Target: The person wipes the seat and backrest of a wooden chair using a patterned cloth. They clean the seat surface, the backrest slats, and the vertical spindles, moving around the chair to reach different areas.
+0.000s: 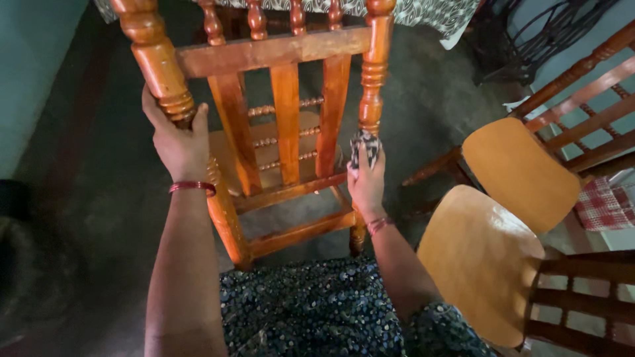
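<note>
Left hand: is gripping the left turned post of the wooden chair, fingers closed around it.
Right hand: is pressing a patterned cloth against the right post, fingers clamped on the cloth.
Chair: is standing directly ahead of both hands, its back upright, posts running vertically; the two hands are sitting about level, one per post.
Beyond right: two more wooden chairs are standing close by.

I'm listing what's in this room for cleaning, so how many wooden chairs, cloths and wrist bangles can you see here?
Wooden chairs: 3 (held one, two beside it)
Cloths: 3 (rag, checked cloth, patterned tablecloth)
Red bangles: 2 ()
Total: 8
</note>
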